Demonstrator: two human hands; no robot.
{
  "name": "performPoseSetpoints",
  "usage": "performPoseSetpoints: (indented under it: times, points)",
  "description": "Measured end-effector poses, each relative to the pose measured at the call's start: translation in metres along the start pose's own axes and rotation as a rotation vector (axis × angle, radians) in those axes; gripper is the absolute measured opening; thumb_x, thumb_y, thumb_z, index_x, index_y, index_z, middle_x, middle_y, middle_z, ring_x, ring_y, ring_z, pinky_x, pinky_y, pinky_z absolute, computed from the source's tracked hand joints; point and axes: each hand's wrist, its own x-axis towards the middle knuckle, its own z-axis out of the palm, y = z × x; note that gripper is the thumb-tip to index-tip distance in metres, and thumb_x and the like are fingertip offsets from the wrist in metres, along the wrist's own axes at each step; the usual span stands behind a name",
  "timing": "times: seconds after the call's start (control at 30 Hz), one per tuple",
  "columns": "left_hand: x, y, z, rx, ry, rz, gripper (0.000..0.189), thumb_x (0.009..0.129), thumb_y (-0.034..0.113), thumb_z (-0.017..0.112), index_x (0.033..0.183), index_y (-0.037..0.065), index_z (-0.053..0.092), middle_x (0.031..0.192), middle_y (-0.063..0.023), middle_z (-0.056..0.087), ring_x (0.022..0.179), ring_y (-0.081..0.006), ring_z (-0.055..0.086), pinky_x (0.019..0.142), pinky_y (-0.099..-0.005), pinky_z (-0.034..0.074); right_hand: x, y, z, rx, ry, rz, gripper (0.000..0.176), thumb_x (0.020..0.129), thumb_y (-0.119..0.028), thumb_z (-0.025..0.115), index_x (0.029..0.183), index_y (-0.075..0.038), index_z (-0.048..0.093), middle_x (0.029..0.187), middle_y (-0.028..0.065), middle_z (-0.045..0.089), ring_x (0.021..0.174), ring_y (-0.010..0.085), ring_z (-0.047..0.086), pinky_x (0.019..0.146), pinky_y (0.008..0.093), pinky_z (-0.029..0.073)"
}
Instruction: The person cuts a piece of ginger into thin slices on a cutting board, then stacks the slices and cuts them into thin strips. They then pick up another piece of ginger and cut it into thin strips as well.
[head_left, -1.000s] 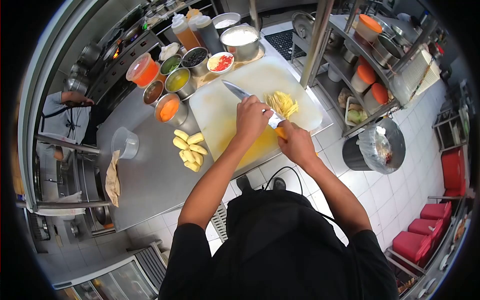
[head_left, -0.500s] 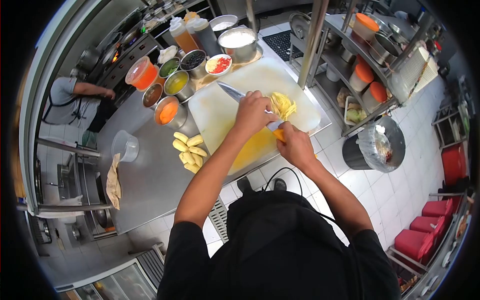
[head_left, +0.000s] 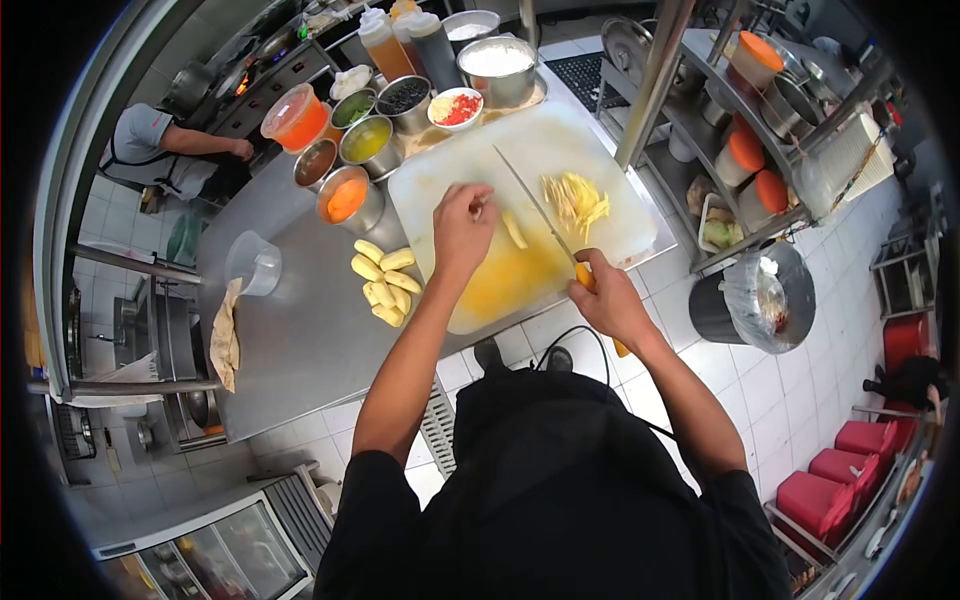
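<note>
My right hand [head_left: 606, 296] is closed round the orange handle of a long kitchen knife [head_left: 540, 205], whose blade lies slanted across the white cutting board [head_left: 590, 145], pointing away from me. My left hand [head_left: 463, 225] hovers over the board left of the blade, fingers loosely curled, with a gap showing between thumb and fingertips. A slim yellow piece [head_left: 514, 230] lies between that hand and the blade. Right of the knife sits a pile of thin yellow strips [head_left: 575, 203]. Several peeled, elongated yellow pieces [head_left: 385, 278] are heaped on the steel table left of the board.
Metal pots and tubs of ingredients [head_left: 370, 140] and squeeze bottles [head_left: 385, 45] line the board's far side. A clear plastic tub [head_left: 253, 263] stands left. To the right are a lined bin [head_left: 750, 300] and steel shelves [head_left: 700, 180]. Another person [head_left: 160, 150] stands at far left.
My left hand has come off the blade and moved left. The knife has swung to point farther away, baring the strips and a slim yellow piece.
</note>
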Motion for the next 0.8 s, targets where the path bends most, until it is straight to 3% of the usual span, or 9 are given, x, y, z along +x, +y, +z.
performPoseSetpoints:
  times: [0.07, 0.2, 0.33, 0.5, 0.6, 0.7, 0.8]
  points:
    - [-0.029, -0.028, 0.011, -0.049, -0.013, -0.108, 0.024, 0.084, 0.003, 0.073, 0.108, -0.001, 0.071, 0.1, -0.0135, 0.067, 0.078, -0.0231, 0.07, 0.071, -0.0329, 0.057, 0.0, 0.004, 0.004, -0.035, -0.014, -0.02, 0.042, 0.094, -0.02, 0.062, 0.129, 0.003, 0.053, 0.087, 0.0293, 0.07, 0.089, 0.0465, 0.069, 0.083, 0.0505, 0.053]
    - [-0.052, -0.023, 0.04, -0.254, 0.013, -0.309, 0.021, 0.086, 0.002, 0.075, 0.106, -0.005, 0.071, 0.107, -0.0133, 0.067, 0.087, -0.0203, 0.072, 0.079, -0.0298, 0.06, 0.004, 0.007, 0.02, -0.117, -0.036, -0.057, 0.038, 0.096, -0.019, 0.059, 0.125, 0.004, 0.052, 0.086, 0.0306, 0.069, 0.088, 0.0493, 0.067, 0.084, 0.0543, 0.052]
    - [-0.056, -0.019, 0.054, -0.293, 0.04, -0.335, 0.021, 0.087, 0.003, 0.074, 0.106, -0.005, 0.07, 0.108, -0.0142, 0.067, 0.088, -0.0218, 0.072, 0.08, -0.0308, 0.06, 0.01, 0.001, 0.023, -0.23, -0.119, -0.001, 0.038, 0.098, -0.018, 0.056, 0.126, 0.006, 0.049, 0.086, 0.0335, 0.068, 0.089, 0.0516, 0.066, 0.081, 0.0566, 0.05]
    - [-0.057, -0.014, 0.039, -0.124, 0.051, -0.267, 0.013, 0.089, 0.003, 0.071, 0.1, -0.003, 0.072, 0.107, -0.0141, 0.067, 0.084, -0.0251, 0.071, 0.076, -0.0339, 0.06, 0.011, 0.006, 0.025, -0.221, -0.093, -0.048, 0.034, 0.098, -0.015, 0.053, 0.125, 0.006, 0.048, 0.083, 0.0339, 0.066, 0.086, 0.0532, 0.065, 0.079, 0.0586, 0.049]
    - [-0.054, -0.024, 0.036, -0.142, 0.046, -0.185, 0.014, 0.089, 0.004, 0.072, 0.102, -0.001, 0.075, 0.108, -0.0111, 0.069, 0.079, -0.0204, 0.069, 0.071, -0.0303, 0.057, 0.005, 0.0, 0.025, -0.206, -0.058, -0.09, 0.03, 0.099, -0.015, 0.053, 0.12, 0.006, 0.049, 0.079, 0.0325, 0.066, 0.081, 0.0524, 0.065, 0.077, 0.0589, 0.05]
    - [-0.051, -0.033, 0.038, 0.001, 0.033, -0.026, 0.015, 0.09, 0.007, 0.071, 0.102, -0.002, 0.074, 0.11, -0.011, 0.069, 0.081, -0.022, 0.069, 0.072, -0.0322, 0.057, 0.003, -0.007, 0.024, -0.2, -0.048, -0.112, 0.028, 0.099, -0.014, 0.053, 0.117, 0.007, 0.049, 0.076, 0.0316, 0.066, 0.078, 0.0515, 0.065, 0.075, 0.0585, 0.05]
    - [-0.05, -0.035, 0.042, 0.016, 0.037, -0.003, 0.016, 0.091, 0.009, 0.071, 0.102, -0.002, 0.074, 0.11, -0.0107, 0.069, 0.082, -0.024, 0.069, 0.073, -0.033, 0.057, 0.002, -0.009, 0.027, -0.224, -0.046, -0.121, 0.028, 0.099, -0.014, 0.053, 0.118, 0.007, 0.049, 0.076, 0.0314, 0.066, 0.078, 0.0509, 0.065, 0.075, 0.0582, 0.05]
